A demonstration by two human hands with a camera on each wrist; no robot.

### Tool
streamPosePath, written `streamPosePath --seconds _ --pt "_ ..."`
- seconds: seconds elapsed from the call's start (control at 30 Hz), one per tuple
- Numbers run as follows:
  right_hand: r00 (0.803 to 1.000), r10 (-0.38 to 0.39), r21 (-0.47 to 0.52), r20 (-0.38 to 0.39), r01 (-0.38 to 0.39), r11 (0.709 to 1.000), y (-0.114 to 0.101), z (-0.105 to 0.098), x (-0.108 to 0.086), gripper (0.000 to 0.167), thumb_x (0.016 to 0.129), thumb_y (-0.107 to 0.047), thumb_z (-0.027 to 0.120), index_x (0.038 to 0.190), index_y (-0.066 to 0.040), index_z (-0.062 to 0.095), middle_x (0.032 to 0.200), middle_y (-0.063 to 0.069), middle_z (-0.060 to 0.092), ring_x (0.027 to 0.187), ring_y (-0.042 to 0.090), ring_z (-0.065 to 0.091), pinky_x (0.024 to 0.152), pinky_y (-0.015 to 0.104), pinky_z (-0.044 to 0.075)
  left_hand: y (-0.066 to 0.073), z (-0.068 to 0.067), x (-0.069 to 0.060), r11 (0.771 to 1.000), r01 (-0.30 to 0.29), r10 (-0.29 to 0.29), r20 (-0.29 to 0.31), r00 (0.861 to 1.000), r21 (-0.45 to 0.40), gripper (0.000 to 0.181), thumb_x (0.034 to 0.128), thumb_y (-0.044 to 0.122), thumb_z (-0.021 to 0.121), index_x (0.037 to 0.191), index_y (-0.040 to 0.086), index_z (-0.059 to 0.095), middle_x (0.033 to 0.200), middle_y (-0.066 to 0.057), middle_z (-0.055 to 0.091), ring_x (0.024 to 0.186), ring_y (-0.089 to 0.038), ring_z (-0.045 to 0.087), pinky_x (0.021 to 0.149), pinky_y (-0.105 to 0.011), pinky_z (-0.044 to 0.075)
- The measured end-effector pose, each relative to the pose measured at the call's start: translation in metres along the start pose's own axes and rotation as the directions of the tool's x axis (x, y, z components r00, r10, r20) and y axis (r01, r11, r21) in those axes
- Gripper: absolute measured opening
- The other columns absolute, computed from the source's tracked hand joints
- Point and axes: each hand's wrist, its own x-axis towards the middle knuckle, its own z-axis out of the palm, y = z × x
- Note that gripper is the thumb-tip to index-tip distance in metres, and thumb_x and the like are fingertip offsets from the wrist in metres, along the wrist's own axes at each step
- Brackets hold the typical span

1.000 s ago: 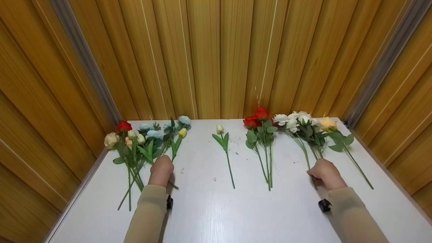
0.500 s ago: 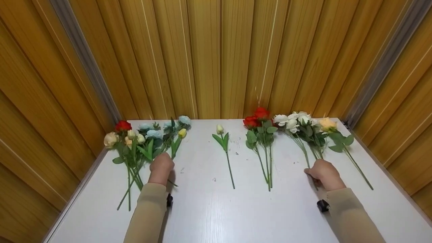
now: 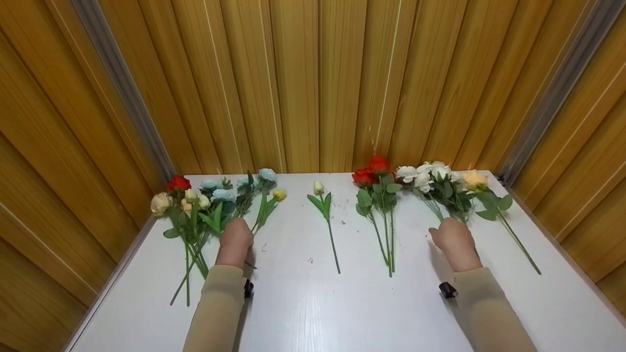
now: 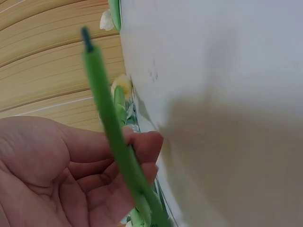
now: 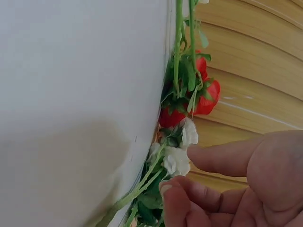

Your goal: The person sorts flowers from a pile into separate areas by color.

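Observation:
In the head view my left hand is at the left bunch, and a yellow tulip leans out to the right beyond its fingers. The left wrist view has the thumb and fingers pinching around a thick green stem, its cut end pointing up. My right hand hovers over the stems of the white flowers. Its thumb stands apart from its fingers in the right wrist view, with nothing between them; the white blooms lie beyond.
A white tulip lies mid-table, with red roses to its right. At the far right lies a peach rose. Blue flowers, a red rose and cream blooms crowd the left. Wooden panels stand behind.
The yellow tulip's head has shifted right and its stem tilts more. My right hand has let go of the white flowers' stems and moved left and slightly up.

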Motion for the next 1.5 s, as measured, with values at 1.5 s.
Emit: streamPosePath --seconds 1.5 --pt "0.875 -0.470 0.754 0.115 0.231 0.615 -0.174 0.100 -0.050 0.018 0.096 -0.010 0.072 0.098 0.008 0.074 0.083 0.012 0.078 0.066 0.005 0.064 0.062 0.022 0.055 0.109 0.070 -0.053 0.390 -0.057 0.284 0.060 0.957 -0.919 0.014 0.0999 -0.006 0.058 0.112 -0.003 0.052 0.095 -0.019 0.078 0.083 -0.021 0.079 0.074 -0.033 0.065"
